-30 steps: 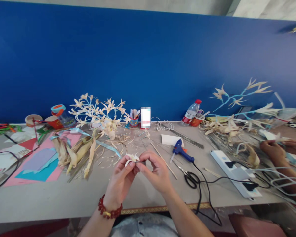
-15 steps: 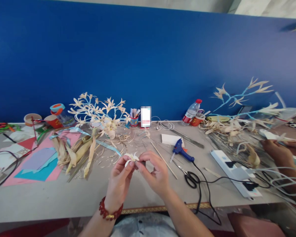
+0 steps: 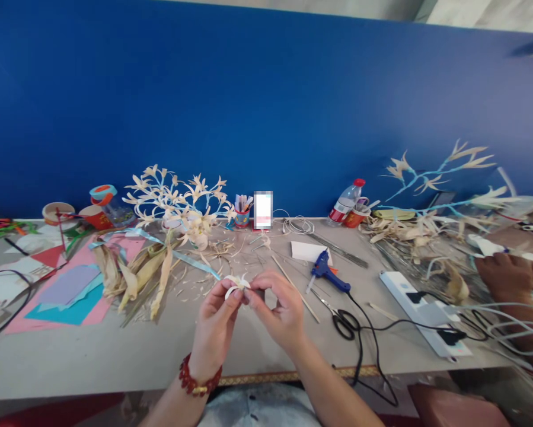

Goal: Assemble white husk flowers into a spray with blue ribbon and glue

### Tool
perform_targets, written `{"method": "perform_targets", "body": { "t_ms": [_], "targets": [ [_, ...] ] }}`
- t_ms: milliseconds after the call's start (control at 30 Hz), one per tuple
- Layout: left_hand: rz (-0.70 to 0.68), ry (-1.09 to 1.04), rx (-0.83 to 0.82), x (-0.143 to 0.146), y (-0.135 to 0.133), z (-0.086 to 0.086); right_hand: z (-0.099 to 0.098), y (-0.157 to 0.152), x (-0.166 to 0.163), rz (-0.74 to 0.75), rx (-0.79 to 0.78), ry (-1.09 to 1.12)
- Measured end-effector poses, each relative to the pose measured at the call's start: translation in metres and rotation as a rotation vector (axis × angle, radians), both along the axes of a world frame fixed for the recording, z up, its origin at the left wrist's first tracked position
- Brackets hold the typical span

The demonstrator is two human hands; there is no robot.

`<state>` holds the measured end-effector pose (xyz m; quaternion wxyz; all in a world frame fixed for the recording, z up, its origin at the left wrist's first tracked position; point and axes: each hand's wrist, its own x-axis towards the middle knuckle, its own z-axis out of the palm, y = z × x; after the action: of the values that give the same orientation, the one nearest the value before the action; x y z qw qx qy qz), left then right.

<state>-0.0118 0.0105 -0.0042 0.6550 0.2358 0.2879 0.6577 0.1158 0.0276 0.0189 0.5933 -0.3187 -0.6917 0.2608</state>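
Observation:
Both my hands meet over the middle of the grey table (image 3: 92, 356). My left hand (image 3: 215, 329), with a red bead bracelet at the wrist, pinches a small cream husk flower (image 3: 236, 283) by its base. My right hand (image 3: 278, 311) is closed on the same flower from the right, fingertips touching the left hand's. The flower's thin petals stick up above my fingers. What lies inside the pinch is hidden.
Corn husks (image 3: 146, 276) and coloured paper (image 3: 68, 290) lie to the left, a husk-flower bouquet (image 3: 177, 204) behind. A blue glue gun (image 3: 326, 270), scissors (image 3: 344, 323), a stick (image 3: 295, 289) and a power strip (image 3: 426, 317) lie to the right. Another person's hands (image 3: 508, 276) work at the far right.
My hands stay pinched on the flower and have barely shifted. The other person's hands at the right have moved slightly further right.

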Motion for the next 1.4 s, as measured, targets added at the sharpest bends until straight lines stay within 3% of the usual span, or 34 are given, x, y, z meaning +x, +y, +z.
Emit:
{"method": "perform_targets", "body": {
  "t_ms": [567,900,1267,1400],
  "targets": [
    [0.033,0.051,0.002,0.0,-0.002,-0.001,-0.005,0.0,0.002,-0.008,0.029,-0.027],
    [0.004,0.073,0.046,0.002,-0.003,0.001,-0.009,-0.004,-0.001,0.007,-0.199,0.03],
    [0.026,0.167,0.047,-0.002,0.0,-0.002,-0.009,-0.003,-0.003,0.245,-0.48,0.308],
    [0.047,0.176,0.032,-0.004,0.001,-0.002,-0.009,-0.003,-0.006,0.247,-0.529,0.393]
  ]
}}
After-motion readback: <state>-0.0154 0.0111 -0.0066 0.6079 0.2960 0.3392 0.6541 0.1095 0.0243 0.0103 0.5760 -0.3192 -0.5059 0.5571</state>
